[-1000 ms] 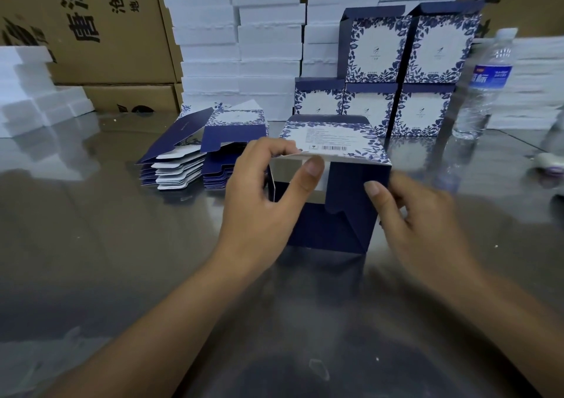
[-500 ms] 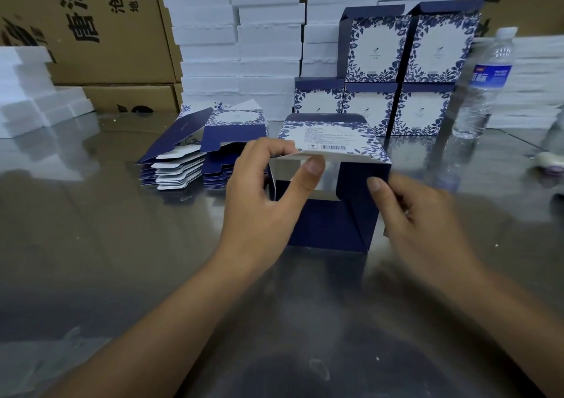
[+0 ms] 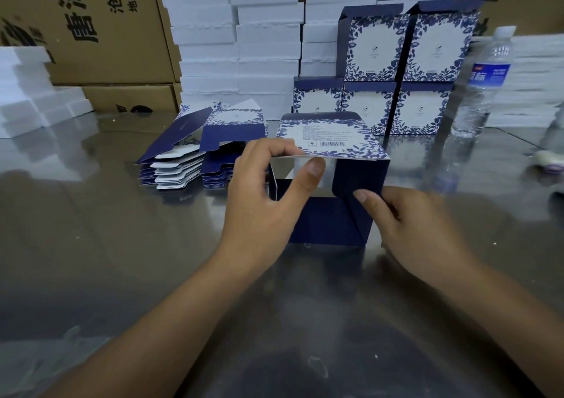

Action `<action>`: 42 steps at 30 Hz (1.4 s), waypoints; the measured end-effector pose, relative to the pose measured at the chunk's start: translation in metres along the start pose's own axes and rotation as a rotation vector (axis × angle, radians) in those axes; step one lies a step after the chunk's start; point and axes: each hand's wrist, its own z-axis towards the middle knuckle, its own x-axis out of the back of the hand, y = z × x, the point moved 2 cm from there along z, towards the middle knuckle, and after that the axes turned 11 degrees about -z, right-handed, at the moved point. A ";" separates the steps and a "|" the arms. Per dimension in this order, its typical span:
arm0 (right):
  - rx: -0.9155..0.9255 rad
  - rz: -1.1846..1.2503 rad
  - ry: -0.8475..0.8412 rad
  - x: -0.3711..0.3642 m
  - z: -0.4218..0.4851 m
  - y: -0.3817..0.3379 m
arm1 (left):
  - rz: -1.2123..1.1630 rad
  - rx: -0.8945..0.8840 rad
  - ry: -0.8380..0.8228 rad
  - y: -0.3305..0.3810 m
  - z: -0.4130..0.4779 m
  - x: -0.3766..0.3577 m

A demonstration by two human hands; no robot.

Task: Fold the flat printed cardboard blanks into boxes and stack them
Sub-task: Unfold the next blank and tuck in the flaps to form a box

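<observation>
Head view: the only camera, looking down over both forearms onto a glossy grey worktop point(image 3: 116, 245).
Half-folded box point(image 3: 323, 223): stands on the worktop at centre, between the two hands. Its open end faces the camera and shows a silvery inside. The printed panel with a barcode lies on top.
Left hand point(image 3: 262, 202): pinches the near edge of the top panel, thumb against the silvery inner face and fingers curled over the printed side.
Right hand point(image 3: 418, 223): grips the navy side flap at the box's right edge, thumb on the flap's front and fingers curled behind it.
Flat blanks point(image 3: 180, 159): two fanned piles on the worktop just behind and left of the left hand, navy and white.
Finished boxes point(image 3: 406, 70): stacked in two tiers behind the half-folded box, floral fronts facing the camera.
Water bottle point(image 3: 485, 86): upright, just right of the finished boxes.
White foam slabs point(image 3: 238, 46): tall stacks along the back.
Brown cartons point(image 3: 100, 31): far left, printed with black characters.
</observation>
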 end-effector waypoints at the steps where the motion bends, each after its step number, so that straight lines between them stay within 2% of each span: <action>1: 0.004 -0.028 -0.024 -0.001 -0.001 0.000 | 0.000 0.003 0.002 0.000 0.000 0.000; 4: 0.030 -0.110 -0.096 -0.005 -0.003 0.001 | 0.001 0.008 0.001 0.000 0.000 0.000; 10: 0.013 -0.145 -0.132 -0.002 -0.001 -0.001 | -0.029 0.042 0.018 0.001 0.000 -0.001; 14: 0.003 -0.246 -0.256 -0.007 -0.005 0.000 | -0.086 0.078 0.021 0.000 0.003 0.000; 17: -0.015 -0.245 -0.291 -0.008 -0.004 0.001 | -0.083 0.078 0.021 0.001 0.003 0.000; 23: 0.025 -0.228 -0.271 -0.008 -0.005 -0.001 | -0.110 0.087 0.032 0.000 0.004 0.003; 32: 0.127 -0.169 -0.234 -0.010 -0.008 -0.006 | -0.222 0.139 0.259 -0.001 0.014 0.014; 38: 0.114 -0.212 -0.190 -0.010 -0.008 -0.003 | -0.193 0.101 0.206 0.000 0.012 0.011; 42: 0.062 -0.118 -0.122 -0.005 -0.006 -0.001 | -0.167 0.082 0.162 0.001 0.010 0.010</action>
